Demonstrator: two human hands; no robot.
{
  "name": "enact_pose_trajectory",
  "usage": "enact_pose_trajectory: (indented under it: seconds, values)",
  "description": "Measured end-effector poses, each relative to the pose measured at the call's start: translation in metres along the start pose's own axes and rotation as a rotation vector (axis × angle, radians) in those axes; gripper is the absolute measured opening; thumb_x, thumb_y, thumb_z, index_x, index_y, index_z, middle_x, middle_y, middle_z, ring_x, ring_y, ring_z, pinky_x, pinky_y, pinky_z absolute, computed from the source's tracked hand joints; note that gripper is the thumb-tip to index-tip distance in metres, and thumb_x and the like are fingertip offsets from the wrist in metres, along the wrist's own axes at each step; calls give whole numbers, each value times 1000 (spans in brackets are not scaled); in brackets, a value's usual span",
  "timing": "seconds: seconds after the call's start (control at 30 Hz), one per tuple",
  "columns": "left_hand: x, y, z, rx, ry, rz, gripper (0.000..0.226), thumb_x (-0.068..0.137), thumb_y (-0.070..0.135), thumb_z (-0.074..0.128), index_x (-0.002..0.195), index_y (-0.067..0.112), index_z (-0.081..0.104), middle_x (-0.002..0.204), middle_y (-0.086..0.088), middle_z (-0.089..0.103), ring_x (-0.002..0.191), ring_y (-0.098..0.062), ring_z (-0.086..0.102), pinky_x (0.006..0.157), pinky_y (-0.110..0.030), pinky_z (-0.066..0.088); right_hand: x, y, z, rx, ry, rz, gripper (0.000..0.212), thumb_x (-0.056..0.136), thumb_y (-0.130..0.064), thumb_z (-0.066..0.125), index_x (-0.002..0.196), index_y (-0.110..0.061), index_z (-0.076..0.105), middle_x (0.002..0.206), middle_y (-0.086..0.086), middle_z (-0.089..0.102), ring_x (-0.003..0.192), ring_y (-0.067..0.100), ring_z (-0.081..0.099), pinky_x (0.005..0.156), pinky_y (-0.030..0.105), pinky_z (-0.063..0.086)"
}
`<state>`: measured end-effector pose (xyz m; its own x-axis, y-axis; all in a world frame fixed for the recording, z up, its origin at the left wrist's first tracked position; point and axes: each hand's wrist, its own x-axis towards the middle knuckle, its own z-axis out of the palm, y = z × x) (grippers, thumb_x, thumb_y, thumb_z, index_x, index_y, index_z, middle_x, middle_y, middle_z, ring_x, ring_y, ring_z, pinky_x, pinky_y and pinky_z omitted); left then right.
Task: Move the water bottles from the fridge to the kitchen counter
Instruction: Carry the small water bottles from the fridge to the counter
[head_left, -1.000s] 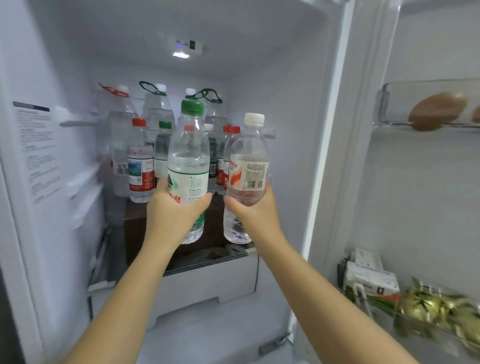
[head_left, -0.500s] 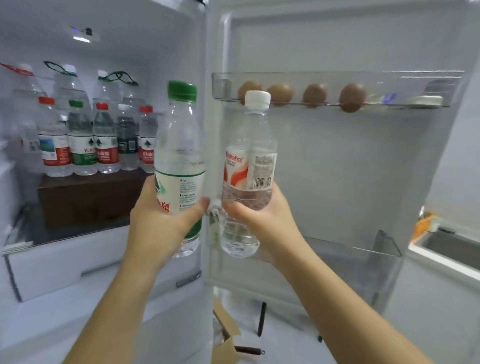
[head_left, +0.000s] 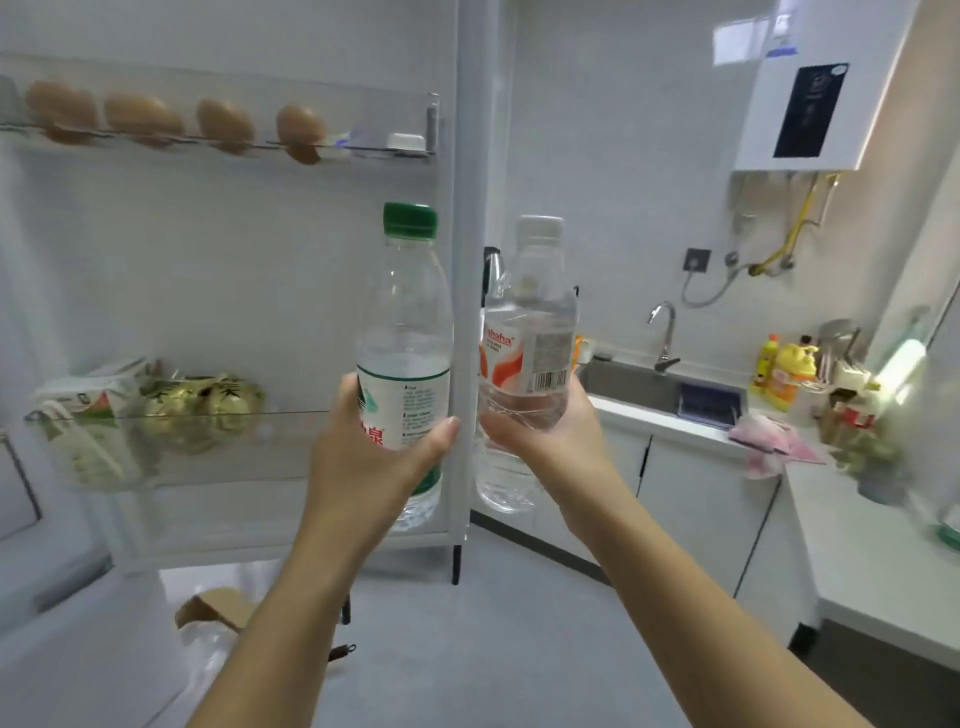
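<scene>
The left hand (head_left: 363, 457) is wrapped round the green-cap bottle (head_left: 405, 322), low on its label, with the thumb in front. The right hand (head_left: 550, 431) grips the white-cap bottle (head_left: 535, 322) just under its label. We see both bottles held upright in the air, side by side and close, with a thin gap between them.

Right behind them is the open fridge door (head_left: 208, 260). Its white edge shows through the gap. Brown eggs (head_left: 140, 119) sit in the top door shelf, and packs of food sit in the shelf lower down.

Past the door we see the sink (head_left: 634, 384) with its tap (head_left: 662, 332). A pink cloth (head_left: 769, 441) hangs over the edge near it. The white tabletop (head_left: 857, 545) runs along the right side. The things at its far end are blurred, so we cannot say what they all are.

We think this is the carrying step. The two bottles are out of the fridge but not yet set down. Next, we think the hands need to swing to the right, past the door edge, and over to a bare spot on the tabletop. Then each bottle should go down flat on its bottom before the fingers let go. Cold bottles can be slippery, so a firm hold seems wise.
</scene>
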<state>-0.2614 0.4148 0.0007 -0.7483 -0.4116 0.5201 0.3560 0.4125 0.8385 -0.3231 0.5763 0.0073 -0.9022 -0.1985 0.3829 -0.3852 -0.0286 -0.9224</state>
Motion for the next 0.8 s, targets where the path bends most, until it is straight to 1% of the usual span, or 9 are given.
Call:
enact_pose_trajectory:
  seconds: [0.07, 0.13, 0.23, 0.4, 0.47, 0.57, 0.63, 0.7, 0.8]
  values:
    - [3, 1, 30, -18, -63, 8, 53, 68, 33, 84, 110, 28, 54, 98, 13, 65, 89, -2, 64, 58, -8, 47, -1, 7, -26, -31, 78, 22, 59, 74, -7, 83, 123, -24, 54, 107, -4, 73, 97, 10, 71, 91, 42, 58]
    - [6, -1, 60, -55, -124, 12, 52, 69, 31, 84, 111, 27, 54, 98, 13, 65, 91, -5, 63, 59, -6, 47, -1, 16, -50, -68, 142, 38, 56, 75, -8, 83, 119, -27, 55, 104, -7, 73, 95, 8, 70, 89, 41, 59]
    - [11, -8, 103, -109, -218, -4, 52, 69, 30, 84, 110, 31, 54, 97, 17, 64, 91, 0, 61, 60, -10, 47, 4, 33, -83, -122, 234, 68, 59, 73, -12, 84, 121, -28, 54, 106, -6, 72, 98, 11, 70, 90, 43, 59]
    - [31, -29, 172, -217, -372, -47, 54, 70, 30, 84, 110, 39, 49, 102, 18, 62, 96, -4, 59, 67, -15, 45, 17, 60, -135, -187, 373, 101, 65, 75, -15, 84, 130, -27, 52, 114, -5, 71, 104, 11, 68, 92, 43, 58]
    - [42, -37, 198, -244, -438, -50, 52, 71, 30, 83, 104, 45, 45, 99, 21, 60, 92, 2, 57, 65, -14, 43, 21, 71, -157, -229, 438, 110, 66, 74, -18, 85, 131, -28, 52, 116, -5, 70, 106, 11, 68, 95, 45, 56]
    - [51, -45, 236, -274, -533, -69, 51, 72, 29, 82, 102, 44, 44, 98, 22, 57, 88, 4, 54, 59, -10, 42, 24, 85, -187, -277, 543, 128, 69, 66, -28, 83, 128, -29, 53, 117, -5, 69, 107, 12, 67, 96, 47, 55]
    - [52, -48, 260, -293, -585, -78, 52, 72, 29, 82, 111, 36, 47, 101, 16, 60, 91, 0, 56, 59, -10, 43, 23, 94, -207, -306, 611, 145, 68, 67, -28, 84, 127, -30, 51, 118, -7, 67, 107, 11, 66, 97, 45, 55]
    - [51, -47, 284, -296, -636, -83, 53, 73, 30, 82, 114, 32, 48, 101, 15, 60, 91, 0, 57, 60, -11, 43, 21, 102, -228, -328, 661, 166, 64, 74, -20, 85, 126, -30, 49, 118, -8, 65, 107, 8, 64, 98, 39, 54]
    - [44, -44, 319, -310, -700, -87, 48, 72, 29, 83, 104, 37, 49, 97, 15, 62, 88, 1, 59, 57, -10, 45, 16, 111, -260, -341, 714, 182, 62, 77, -15, 83, 126, -30, 48, 118, -8, 64, 106, 5, 63, 90, 26, 51]
